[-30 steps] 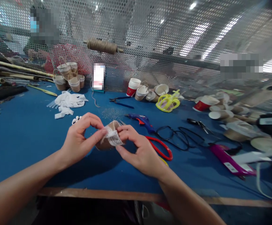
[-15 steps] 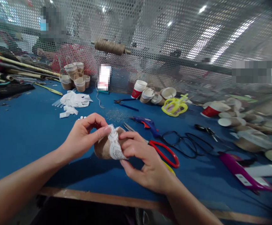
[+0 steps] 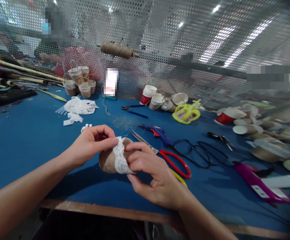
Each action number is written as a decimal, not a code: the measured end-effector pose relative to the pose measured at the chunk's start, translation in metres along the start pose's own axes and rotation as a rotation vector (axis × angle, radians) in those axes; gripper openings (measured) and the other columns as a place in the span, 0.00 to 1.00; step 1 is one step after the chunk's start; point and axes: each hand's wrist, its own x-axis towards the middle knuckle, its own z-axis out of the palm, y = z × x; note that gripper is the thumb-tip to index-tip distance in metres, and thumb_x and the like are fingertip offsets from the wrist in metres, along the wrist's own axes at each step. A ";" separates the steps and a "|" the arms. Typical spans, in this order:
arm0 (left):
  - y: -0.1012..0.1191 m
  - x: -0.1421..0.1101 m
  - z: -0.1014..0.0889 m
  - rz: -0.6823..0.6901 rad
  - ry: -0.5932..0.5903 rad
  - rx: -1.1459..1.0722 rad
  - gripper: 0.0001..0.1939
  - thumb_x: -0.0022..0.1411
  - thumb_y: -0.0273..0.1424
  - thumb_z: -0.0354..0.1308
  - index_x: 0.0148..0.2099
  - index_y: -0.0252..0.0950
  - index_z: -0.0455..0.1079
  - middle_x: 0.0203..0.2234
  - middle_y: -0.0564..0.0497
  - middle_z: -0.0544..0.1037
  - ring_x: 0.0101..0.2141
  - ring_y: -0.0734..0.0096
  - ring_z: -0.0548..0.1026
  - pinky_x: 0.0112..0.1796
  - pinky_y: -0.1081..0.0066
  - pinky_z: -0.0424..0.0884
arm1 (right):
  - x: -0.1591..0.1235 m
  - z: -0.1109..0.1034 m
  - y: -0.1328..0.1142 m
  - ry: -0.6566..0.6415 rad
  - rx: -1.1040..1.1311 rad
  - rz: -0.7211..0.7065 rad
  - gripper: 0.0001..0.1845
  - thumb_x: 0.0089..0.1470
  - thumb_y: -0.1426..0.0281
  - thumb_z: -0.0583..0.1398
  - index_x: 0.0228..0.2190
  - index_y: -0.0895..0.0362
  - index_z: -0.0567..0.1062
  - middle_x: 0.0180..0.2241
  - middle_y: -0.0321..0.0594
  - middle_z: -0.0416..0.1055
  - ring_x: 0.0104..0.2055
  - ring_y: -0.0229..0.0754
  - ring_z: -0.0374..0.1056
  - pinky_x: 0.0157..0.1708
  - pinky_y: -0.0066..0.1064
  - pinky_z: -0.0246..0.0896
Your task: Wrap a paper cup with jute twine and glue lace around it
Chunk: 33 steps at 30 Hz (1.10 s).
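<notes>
A small brown cup [image 3: 107,162], tipped on its side, is held between my two hands just above the blue table. A strip of white lace [image 3: 120,156] wraps around it near the rim. My left hand [image 3: 92,144] pinches the lace's upper end against the cup with thumb and finger. From the other side, my right hand [image 3: 152,170] grips the rim and the lace's lower end, its fingers partly inside the cup. Beside my right hand lie scissors [image 3: 175,163] with red and yellow handles, partly hidden by it. A blue glue gun [image 3: 156,132] rests beyond them.
Lace pieces [image 3: 80,107] lie in a pile at the left. Finished-looking small baskets [image 3: 85,87] stand behind, near a phone [image 3: 111,82]. Pliers [image 3: 135,110], a yellow crown-shaped item [image 3: 186,113], paper cups [image 3: 148,94] and a purple tool [image 3: 257,183] are farther right.
Both hands have lowered the cup slightly toward me, and my left hand has shifted a little. The grip on the lace and cup stays the same.
</notes>
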 end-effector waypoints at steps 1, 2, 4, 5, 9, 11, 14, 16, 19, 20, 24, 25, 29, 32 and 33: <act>0.000 0.000 -0.001 -0.018 -0.013 -0.012 0.08 0.50 0.32 0.63 0.26 0.34 0.68 0.22 0.54 0.68 0.24 0.76 0.64 0.25 0.75 0.58 | 0.000 0.000 0.000 -0.005 0.004 -0.005 0.11 0.45 0.82 0.55 0.27 0.53 0.66 0.26 0.35 0.70 0.40 0.41 0.65 0.46 0.41 0.62; -0.001 0.000 -0.001 -0.036 -0.026 -0.022 0.08 0.49 0.33 0.63 0.26 0.34 0.68 0.22 0.54 0.68 0.24 0.76 0.64 0.25 0.75 0.58 | 0.000 0.000 0.000 -0.007 0.005 -0.012 0.11 0.45 0.82 0.55 0.27 0.53 0.66 0.25 0.35 0.69 0.40 0.40 0.65 0.46 0.40 0.62; 0.000 0.000 -0.002 -0.068 -0.051 -0.032 0.09 0.49 0.33 0.63 0.26 0.34 0.68 0.22 0.54 0.68 0.24 0.76 0.64 0.25 0.75 0.58 | 0.000 0.000 0.000 -0.011 -0.002 -0.030 0.11 0.45 0.82 0.55 0.27 0.53 0.66 0.25 0.35 0.69 0.39 0.40 0.66 0.46 0.40 0.63; 0.000 0.000 -0.002 -0.081 -0.063 -0.035 0.09 0.49 0.33 0.63 0.25 0.34 0.68 0.23 0.53 0.68 0.25 0.75 0.64 0.26 0.75 0.59 | 0.000 0.001 -0.001 -0.014 -0.007 -0.038 0.11 0.45 0.82 0.55 0.27 0.53 0.65 0.25 0.35 0.69 0.38 0.39 0.66 0.45 0.40 0.63; 0.003 0.001 -0.001 -0.111 -0.100 -0.047 0.09 0.48 0.32 0.64 0.27 0.34 0.68 0.25 0.52 0.69 0.27 0.73 0.66 0.27 0.75 0.60 | 0.001 0.002 -0.002 -0.026 -0.004 -0.052 0.12 0.45 0.82 0.54 0.26 0.52 0.65 0.24 0.33 0.68 0.32 0.37 0.65 0.46 0.40 0.63; 0.003 0.001 -0.001 -0.131 -0.128 -0.063 0.09 0.48 0.32 0.64 0.31 0.34 0.69 0.27 0.51 0.70 0.28 0.72 0.67 0.29 0.74 0.62 | 0.000 0.003 -0.004 -0.030 0.000 -0.054 0.12 0.45 0.83 0.54 0.27 0.52 0.65 0.24 0.32 0.68 0.30 0.36 0.65 0.46 0.40 0.63; 0.003 0.001 -0.002 -0.201 -0.218 -0.117 0.14 0.47 0.35 0.64 0.37 0.34 0.71 0.31 0.48 0.73 0.30 0.70 0.69 0.30 0.74 0.64 | 0.000 0.002 -0.006 -0.037 0.014 -0.064 0.12 0.45 0.83 0.54 0.27 0.52 0.66 0.24 0.33 0.69 0.33 0.37 0.66 0.45 0.39 0.63; 0.002 0.002 -0.003 -0.287 -0.296 -0.168 0.18 0.46 0.38 0.65 0.39 0.35 0.72 0.33 0.46 0.74 0.31 0.68 0.71 0.31 0.72 0.66 | -0.001 0.001 -0.007 -0.034 0.022 -0.073 0.13 0.44 0.83 0.54 0.27 0.52 0.66 0.25 0.33 0.69 0.36 0.38 0.66 0.45 0.38 0.64; 0.000 0.001 -0.001 -0.405 -0.379 -0.259 0.22 0.44 0.41 0.66 0.40 0.34 0.73 0.33 0.46 0.76 0.30 0.68 0.72 0.32 0.72 0.67 | -0.001 0.000 -0.006 -0.042 0.022 -0.091 0.13 0.45 0.83 0.54 0.28 0.52 0.66 0.25 0.33 0.69 0.38 0.38 0.67 0.45 0.38 0.63; 0.000 0.000 -0.001 -0.428 -0.395 -0.290 0.23 0.44 0.42 0.66 0.40 0.34 0.74 0.32 0.46 0.77 0.30 0.68 0.73 0.33 0.72 0.67 | -0.002 0.000 -0.006 -0.048 0.023 -0.099 0.13 0.45 0.83 0.54 0.28 0.52 0.66 0.25 0.33 0.69 0.38 0.38 0.67 0.46 0.38 0.63; -0.003 -0.003 0.003 -0.446 -0.407 -0.393 0.22 0.45 0.43 0.66 0.39 0.35 0.75 0.30 0.47 0.78 0.29 0.66 0.75 0.32 0.71 0.69 | -0.002 -0.001 -0.004 -0.043 0.031 -0.104 0.13 0.44 0.84 0.55 0.28 0.53 0.65 0.25 0.33 0.69 0.36 0.37 0.67 0.47 0.38 0.63; -0.004 -0.003 0.003 -0.442 -0.404 -0.410 0.21 0.45 0.44 0.65 0.38 0.35 0.75 0.30 0.46 0.78 0.29 0.66 0.75 0.32 0.70 0.69 | -0.002 -0.002 -0.004 -0.029 0.026 -0.090 0.13 0.44 0.84 0.55 0.28 0.53 0.65 0.25 0.34 0.70 0.36 0.37 0.67 0.47 0.38 0.63; -0.007 -0.001 0.004 -0.342 -0.315 -0.322 0.21 0.46 0.47 0.63 0.36 0.35 0.75 0.29 0.47 0.77 0.30 0.68 0.74 0.32 0.72 0.68 | -0.003 -0.005 -0.001 0.034 0.006 0.015 0.13 0.43 0.79 0.58 0.34 0.55 0.67 0.34 0.41 0.71 0.47 0.43 0.65 0.47 0.39 0.63; -0.005 0.001 0.006 -0.146 -0.146 -0.081 0.20 0.46 0.42 0.65 0.40 0.37 0.74 0.32 0.51 0.76 0.33 0.71 0.72 0.35 0.76 0.66 | -0.006 -0.005 0.001 0.088 -0.014 0.141 0.16 0.44 0.75 0.61 0.38 0.57 0.68 0.42 0.48 0.69 0.50 0.46 0.62 0.48 0.40 0.62; -0.005 0.001 0.007 -0.058 -0.070 0.030 0.20 0.46 0.40 0.67 0.42 0.38 0.73 0.33 0.54 0.75 0.35 0.73 0.71 0.36 0.78 0.64 | -0.007 -0.006 0.002 0.108 -0.022 0.192 0.17 0.45 0.73 0.62 0.39 0.59 0.68 0.44 0.51 0.68 0.50 0.47 0.63 0.49 0.40 0.61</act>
